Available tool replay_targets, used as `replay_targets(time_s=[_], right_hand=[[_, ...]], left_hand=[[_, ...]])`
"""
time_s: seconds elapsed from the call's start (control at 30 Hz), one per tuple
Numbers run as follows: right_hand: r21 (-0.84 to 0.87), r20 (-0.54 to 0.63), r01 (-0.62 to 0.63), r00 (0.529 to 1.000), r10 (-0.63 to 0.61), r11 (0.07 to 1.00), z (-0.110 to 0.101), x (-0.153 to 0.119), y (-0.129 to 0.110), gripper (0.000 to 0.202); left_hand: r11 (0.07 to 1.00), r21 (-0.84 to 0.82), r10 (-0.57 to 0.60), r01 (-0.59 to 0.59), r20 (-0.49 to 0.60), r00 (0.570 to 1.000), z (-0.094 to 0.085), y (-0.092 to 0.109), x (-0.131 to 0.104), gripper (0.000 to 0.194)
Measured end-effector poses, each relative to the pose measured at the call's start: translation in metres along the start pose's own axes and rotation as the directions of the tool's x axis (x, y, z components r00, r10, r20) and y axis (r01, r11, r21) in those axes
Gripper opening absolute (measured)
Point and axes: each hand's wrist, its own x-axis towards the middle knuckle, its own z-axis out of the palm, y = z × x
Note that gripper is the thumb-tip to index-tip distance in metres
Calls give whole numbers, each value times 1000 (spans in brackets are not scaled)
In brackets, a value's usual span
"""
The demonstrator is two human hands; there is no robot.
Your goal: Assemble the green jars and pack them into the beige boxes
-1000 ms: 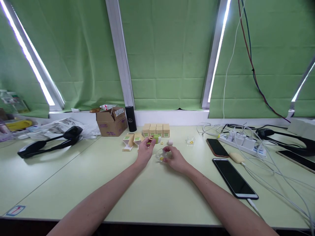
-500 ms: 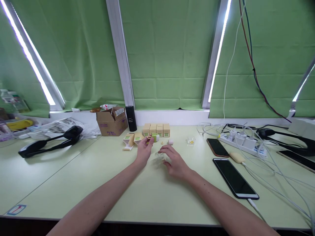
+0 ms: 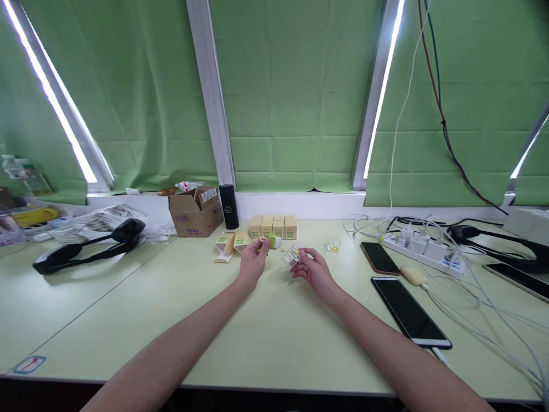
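Observation:
My left hand (image 3: pixel 254 258) is closed on a small green item with a white end (image 3: pixel 273 241), held just in front of the small cardboard boxes (image 3: pixel 273 226). Between the fingertips of my right hand (image 3: pixel 315 272) is a small clear plastic box (image 3: pixel 290 257), tilted, with a bit of yellow in it. Another clear piece with a yellow centre (image 3: pixel 333 245) rests on the table farther right. An opened cardboard box (image 3: pixel 225 245) lies with its flap down, left of my left hand.
Two phones (image 3: pixel 412 312) (image 3: pixel 380 257) and a power strip (image 3: pixel 424 249) with tangled white cables lie to the right. A brown carton (image 3: pixel 195 217) and a black cylinder (image 3: pixel 229 207) stand at the back. A black headband-like device (image 3: pixel 90 246) sits at the left.
My right hand has lifted the clear plastic box off the table and tilted it, moving slightly up and right. My left hand has barely moved, still gripping the green item.

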Motion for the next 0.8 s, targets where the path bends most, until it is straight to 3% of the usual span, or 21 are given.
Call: replay_targets(time_s=[0.3,0.8], right_hand=[[31,-4,10,1000,-10,999,0,0,0,60],[26,58,73,995,-75,997,1,0,8,58]], left_hand=[[988,143,-60,54,42,997,1,-2,-1,69],[986,166,-18,-7,147,989,3,0,-5,62]])
